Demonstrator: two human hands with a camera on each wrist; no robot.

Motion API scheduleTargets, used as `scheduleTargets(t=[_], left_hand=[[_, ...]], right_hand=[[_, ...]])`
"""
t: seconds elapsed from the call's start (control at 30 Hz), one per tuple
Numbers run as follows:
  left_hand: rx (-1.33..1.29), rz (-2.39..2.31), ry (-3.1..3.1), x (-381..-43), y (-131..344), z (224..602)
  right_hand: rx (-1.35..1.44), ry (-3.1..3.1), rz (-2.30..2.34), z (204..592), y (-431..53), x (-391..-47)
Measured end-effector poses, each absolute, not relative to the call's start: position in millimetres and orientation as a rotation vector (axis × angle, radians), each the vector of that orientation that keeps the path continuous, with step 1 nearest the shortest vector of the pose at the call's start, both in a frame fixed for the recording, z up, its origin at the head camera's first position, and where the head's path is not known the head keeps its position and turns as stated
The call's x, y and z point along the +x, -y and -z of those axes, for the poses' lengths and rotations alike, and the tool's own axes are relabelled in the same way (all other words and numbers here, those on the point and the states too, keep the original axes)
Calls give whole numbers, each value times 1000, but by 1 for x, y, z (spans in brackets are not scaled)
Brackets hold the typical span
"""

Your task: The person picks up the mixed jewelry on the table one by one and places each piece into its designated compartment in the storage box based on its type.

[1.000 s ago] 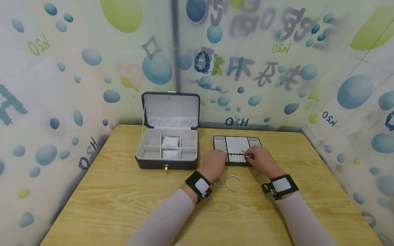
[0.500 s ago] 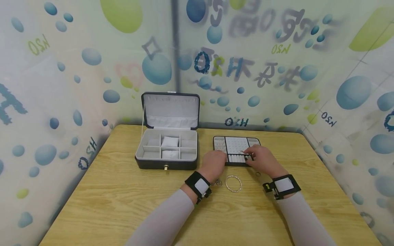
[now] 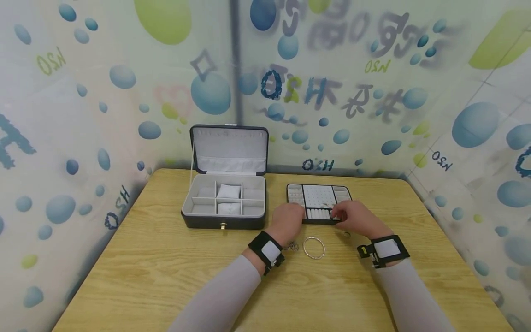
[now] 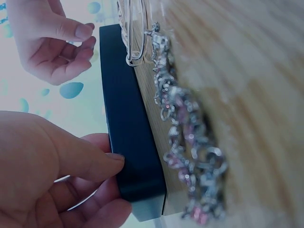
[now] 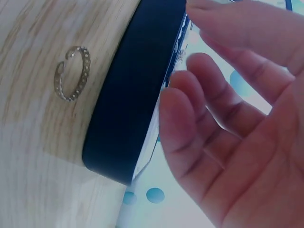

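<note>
A: What's that between the person's hands?
B: A shallow rectangular jewellery tray with smooth black sides and pale lining (image 3: 317, 193). It lies flat on the desk: a square dotted pad in the middle, small compartments either side, padded ring rolls along the front.
A: And the left hand (image 3: 286, 222)?
B: Its thumb and fingers pinch the tray's left front corner. The right hand (image 3: 357, 217) is at the other end, fingers loosely bent, thumb apart from them. A tiny shiny piece on the pad is too small to make out.
A: Anything in front?
B: A silver chain bracelet with pink stones (image 4: 180, 123), a thin round silver bangle (image 3: 314, 258) and a small open metal ring with a beaded edge (image 5: 86, 66).
A: What about the surface and room?
B: A light wood-grained desk (image 3: 157, 276). Left of the tray, just apart, a black box with pale grey lining (image 3: 244, 223) stands lid up, two white cushions inside. Behind, pale walls (image 3: 166, 60) carry blue and green drops and lettering.
</note>
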State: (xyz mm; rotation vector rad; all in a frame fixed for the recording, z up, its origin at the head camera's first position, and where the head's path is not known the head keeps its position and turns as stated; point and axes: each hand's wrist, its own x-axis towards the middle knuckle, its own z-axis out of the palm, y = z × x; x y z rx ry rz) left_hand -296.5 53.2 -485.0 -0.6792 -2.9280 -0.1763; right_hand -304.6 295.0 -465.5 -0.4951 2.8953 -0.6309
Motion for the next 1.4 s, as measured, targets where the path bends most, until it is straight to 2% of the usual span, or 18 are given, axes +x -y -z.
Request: scheduleTargets(t=[0.6,1.4], left_hand=[[-653,240,2916,-297,-50,486],[-673,232,2904,-297,-51,490]], right_hand=[[-450,-2806,379,450,-283,-293],[-419,-2964,153,454,-270,-279]])
